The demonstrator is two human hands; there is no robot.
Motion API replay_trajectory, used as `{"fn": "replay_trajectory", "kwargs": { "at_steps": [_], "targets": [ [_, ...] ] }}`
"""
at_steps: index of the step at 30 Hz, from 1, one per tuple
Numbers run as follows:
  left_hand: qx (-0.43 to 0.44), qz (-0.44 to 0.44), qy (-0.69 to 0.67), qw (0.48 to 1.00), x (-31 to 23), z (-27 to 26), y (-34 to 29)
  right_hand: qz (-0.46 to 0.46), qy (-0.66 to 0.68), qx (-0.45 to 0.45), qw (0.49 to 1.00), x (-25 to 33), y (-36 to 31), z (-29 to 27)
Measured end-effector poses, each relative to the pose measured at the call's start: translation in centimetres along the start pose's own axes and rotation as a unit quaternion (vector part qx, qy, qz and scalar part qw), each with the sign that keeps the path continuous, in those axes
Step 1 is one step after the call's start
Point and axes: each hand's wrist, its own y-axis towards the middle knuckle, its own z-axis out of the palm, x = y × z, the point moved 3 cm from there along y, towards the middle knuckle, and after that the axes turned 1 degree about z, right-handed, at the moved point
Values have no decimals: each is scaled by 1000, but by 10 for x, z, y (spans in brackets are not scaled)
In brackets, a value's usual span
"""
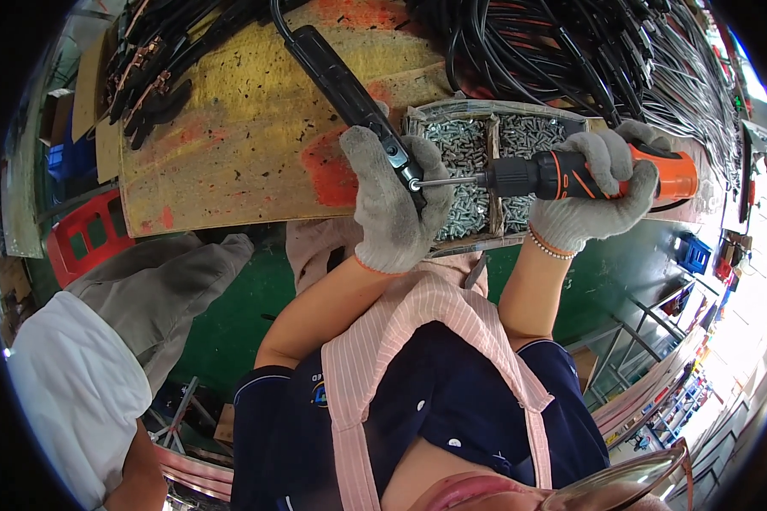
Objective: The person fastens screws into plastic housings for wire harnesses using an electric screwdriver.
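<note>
My gloved left hand (392, 209) is wrapped round a black tubular handle (337, 77) with a black cable running from its far end. Metal shows at the handle's near end, with a small silver screw (415, 184) there. In my gloved right hand (596, 200) lies an orange and black electric screwdriver (520, 177), held level and pointing left. The tip of its bit (447, 180) meets the screw. Beneath the tool stands a shallow box (511, 106), split by a divider, with many small screws (456, 132) in its compartments.
The worn yellow and red worktable (247, 128) carries black cables (511, 51) at the far right and black parts with copper ends (149, 77) at the far left. A person in a white top (77, 383) sits at my left, near a red plastic stool (85, 234).
</note>
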Motion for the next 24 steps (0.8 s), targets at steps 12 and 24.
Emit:
{"fn": "replay_trajectory", "kwargs": {
  "at_steps": [12,24],
  "targets": [
    [-143,7,-9,990,8,-1,3,-21,-233,211,949,11,-17,56],
    [-42,90,112,989,7,3,5,-73,-317,96,941,-23,-35,86]
  ]
}}
